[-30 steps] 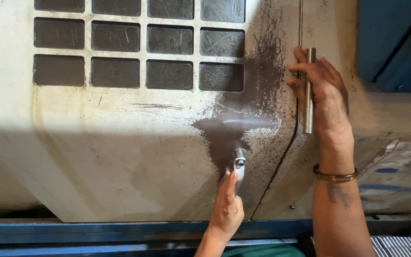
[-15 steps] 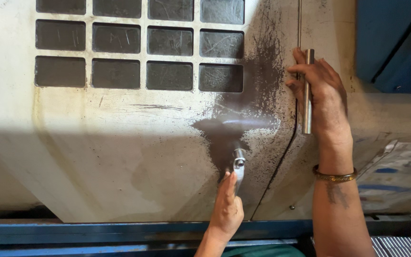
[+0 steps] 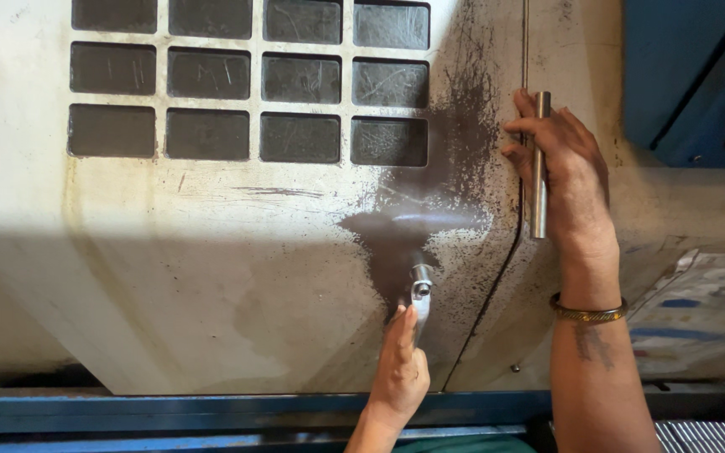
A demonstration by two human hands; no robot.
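My left hand [image 3: 400, 369] grips a small metal nozzle [image 3: 419, 294] that points up at a dirty cream machine panel [image 3: 237, 243]. A pale streak of spray [image 3: 430, 220] crosses a dark wet stain just above the nozzle. My right hand [image 3: 565, 172] is wrapped around a vertical steel bar handle [image 3: 539, 164] at the panel's right edge. A gold bangle [image 3: 587, 312] sits on that wrist.
A grid of dark rectangular window panes [image 3: 253, 80] fills the panel's upper left. A blue metal rail [image 3: 169, 411] runs along the bottom. A blue machine part [image 3: 698, 75] stands at the upper right, and a worn label plate [image 3: 698, 310] lies at the right.
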